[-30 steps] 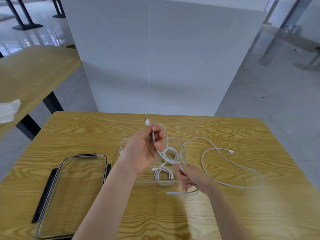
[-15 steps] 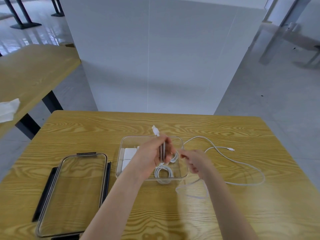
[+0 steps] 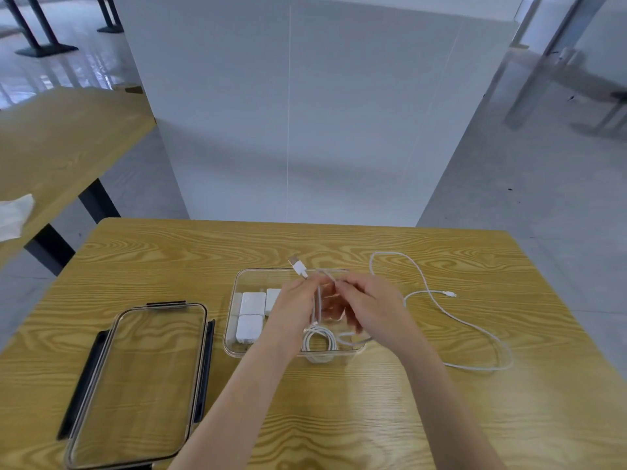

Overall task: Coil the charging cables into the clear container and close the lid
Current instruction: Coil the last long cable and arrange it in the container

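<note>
Two hands over the clear container (image 3: 234, 337), near the middle of the worktop (image 3: 373, 418). Left hand (image 3: 295, 307) above the container's middle, fingers curled in a grip around several white strands of the cable (image 3: 318, 308), bundled and hanging down toward the container floor; USB plug (image 3: 298, 267) sticking up and back from the top of the fist, over the container's far rim. Right hand (image 3: 369, 303) just beside the left, over the container's right half, fingertips pinching the same cable close to the left hand's fist; blurred, so exact finger placement hard to tell. Inside the container: three white chargers (image 3: 252, 303) packed together in the left half, a coiled cable (image 3: 319, 340) lying against the near wall. Loose cable (image 3: 475, 337) trailing out over the container's right rim and sprawling in wide loops toward the worktop's right edge, small plug end (image 3: 449, 294) lying flat between the loops. Lid (image 3: 135, 385) off, flat on the worktop near the front left corner, well apart from the hands, just left of the container, dark latches (image 3: 79, 388) along its long sides. Behind the far edge of the worktop, a white partition (image 3: 305, 113). Off to the left, a second wooden table (image 3: 61, 147) with a white cloth or paper (image 3: 13, 215) at its near end.
</note>
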The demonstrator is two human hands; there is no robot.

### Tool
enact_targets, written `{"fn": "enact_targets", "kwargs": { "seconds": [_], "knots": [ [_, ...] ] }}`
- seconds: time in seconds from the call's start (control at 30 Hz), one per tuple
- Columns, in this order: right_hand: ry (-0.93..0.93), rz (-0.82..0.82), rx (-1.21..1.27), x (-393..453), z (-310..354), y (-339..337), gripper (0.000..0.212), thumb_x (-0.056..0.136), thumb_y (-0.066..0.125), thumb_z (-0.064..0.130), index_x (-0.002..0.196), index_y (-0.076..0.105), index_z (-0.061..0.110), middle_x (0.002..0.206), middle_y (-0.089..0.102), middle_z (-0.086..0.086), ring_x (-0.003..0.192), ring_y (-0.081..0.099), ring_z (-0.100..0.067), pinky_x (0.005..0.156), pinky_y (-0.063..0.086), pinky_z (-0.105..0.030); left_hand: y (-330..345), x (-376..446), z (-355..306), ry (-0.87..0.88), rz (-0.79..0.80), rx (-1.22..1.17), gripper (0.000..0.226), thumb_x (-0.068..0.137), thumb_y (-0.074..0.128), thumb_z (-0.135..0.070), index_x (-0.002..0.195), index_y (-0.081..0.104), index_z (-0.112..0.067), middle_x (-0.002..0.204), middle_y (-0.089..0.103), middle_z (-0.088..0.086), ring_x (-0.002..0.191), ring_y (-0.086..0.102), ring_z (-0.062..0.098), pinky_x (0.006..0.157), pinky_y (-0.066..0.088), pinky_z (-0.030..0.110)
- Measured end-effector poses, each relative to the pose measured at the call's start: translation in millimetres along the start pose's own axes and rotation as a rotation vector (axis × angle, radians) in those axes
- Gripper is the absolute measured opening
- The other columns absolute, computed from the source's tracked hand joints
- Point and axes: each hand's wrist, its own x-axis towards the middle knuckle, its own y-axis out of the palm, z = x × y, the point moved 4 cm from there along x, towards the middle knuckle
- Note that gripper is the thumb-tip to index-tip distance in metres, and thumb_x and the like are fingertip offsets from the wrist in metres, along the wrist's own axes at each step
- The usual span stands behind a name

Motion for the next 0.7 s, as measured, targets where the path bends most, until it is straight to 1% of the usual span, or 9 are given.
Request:
{"fn": "enact_targets", "kwargs": {
  "seconds": [0.07, 0.17, 0.23, 0.27, 0.33, 0.4, 0.5, 0.6, 0.7],
  "knots": [
    [-0.005, 0.105, 0.015, -6.3, -1.5, 6.8, 0.028, 0.095, 0.042, 0.015, 0.083, 0.067, 0.012, 0.059, 0.063, -0.003, 0.046, 0.054, -0.012, 0.049, 0.045, -0.024, -2.7, 3.4, 2.1, -0.010, -0.022, -0.034, 0.026, 0.095, 0.044, -0.014, 0.093, 0.064, 0.003, 0.069, 0.061, 0.014, 0.052, 0.057, 0.021, 0.055, 0.049, 0.029],
    [0.000, 0.233, -0.014, -7.9, -5.1, 16.2, 0.027, 0.096, 0.041, 0.013, 0.078, 0.061, 0.012, 0.061, 0.065, -0.004, 0.052, 0.060, -0.013, 0.052, 0.049, -0.022, -0.1, 3.2, 4.8, -0.016, 0.013, -0.093, 0.029, 0.098, 0.038, -0.016, 0.104, 0.061, 0.001, 0.086, 0.071, 0.014, 0.062, 0.064, 0.021, 0.049, 0.047, 0.023],
    [0.046, 0.347, 0.003, -8.9, -11.5, 22.9, 0.029, 0.097, 0.041, 0.016, 0.075, 0.058, 0.012, 0.065, 0.066, -0.006, 0.054, 0.062, -0.011, 0.054, 0.048, -0.020, 1.0, 2.8, 0.3, -0.021, 0.050, -0.242, 0.031, 0.099, 0.035, -0.015, 0.105, 0.059, 0.002, 0.077, 0.073, 0.008, 0.065, 0.068, 0.016, 0.051, 0.049, 0.020],
    [0.062, 0.407, -0.005, -10.7, -16.1, 26.3, 0.030, 0.098, 0.041, 0.020, 0.075, 0.059, 0.012, 0.068, 0.068, -0.007, 0.056, 0.062, -0.011, 0.055, 0.047, -0.020, 0.3, 3.5, -3.8, -0.015, 0.069, -0.320, 0.032, 0.100, 0.033, -0.015, 0.106, 0.058, 0.003, 0.066, 0.070, 0.004, 0.059, 0.067, 0.013, 0.051, 0.050, 0.020],
    [0.061, 0.506, -0.070, -14.7, -25.7, 32.9, 0.031, 0.097, 0.042, 0.027, 0.078, 0.062, 0.012, 0.074, 0.069, -0.005, 0.063, 0.062, -0.011, 0.057, 0.046, -0.020, -4.3, 7.3, -13.7, 0.015, 0.096, -0.425, 0.033, 0.100, 0.031, -0.017, 0.105, 0.058, 0.003, 0.050, 0.055, -0.005, 0.044, 0.054, 0.008, 0.047, 0.045, 0.018],
    [0.078, 0.583, -0.113, -18.0, -37.8, 40.6, 0.029, 0.096, 0.044, 0.031, 0.081, 0.064, 0.016, 0.078, 0.069, 0.000, 0.069, 0.061, -0.010, 0.060, 0.045, -0.022, -11.3, 10.1, -24.0, 0.052, 0.101, -0.445, 0.034, 0.101, 0.030, -0.019, 0.102, 0.058, 0.001, 0.047, 0.041, -0.007, 0.039, 0.041, 0.006, 0.043, 0.039, 0.017],
    [0.115, 0.663, -0.151, -16.5, -57.3, 48.9, 0.022, 0.095, 0.046, 0.029, 0.087, 0.066, 0.022, 0.083, 0.068, 0.008, 0.076, 0.061, -0.003, 0.068, 0.045, -0.022, -17.3, 10.1, -32.2, 0.097, 0.098, -0.425, 0.034, 0.101, 0.029, -0.019, 0.100, 0.058, -0.002, 0.048, 0.037, -0.007, 0.038, 0.035, 0.005, 0.042, 0.035, 0.017],
    [0.113, 0.618, -0.044, -9.6, -74.5, 48.4, 0.019, 0.092, 0.053, 0.012, 0.097, 0.070, 0.020, 0.088, 0.068, 0.010, 0.079, 0.061, 0.002, 0.071, 0.048, -0.015, -19.4, 8.9, -32.5, 0.121, 0.091, -0.424, 0.034, 0.101, 0.028, -0.018, 0.102, 0.057, -0.001, 0.048, 0.036, -0.006, 0.038, 0.032, 0.006, 0.041, 0.032, 0.018],
    [0.107, 0.395, 0.199, -1.9, -85.4, 32.8, 0.029, 0.080, 0.064, -0.003, 0.090, 0.071, 0.024, 0.093, 0.071, 0.007, 0.084, 0.063, -0.002, 0.077, 0.050, -0.021, -24.4, 10.0, -31.7, 0.144, 0.061, -0.437, 0.033, 0.101, 0.028, -0.017, 0.103, 0.056, -0.001, 0.049, 0.036, -0.006, 0.039, 0.031, 0.006, 0.041, 0.031, 0.018]
  ]
}}
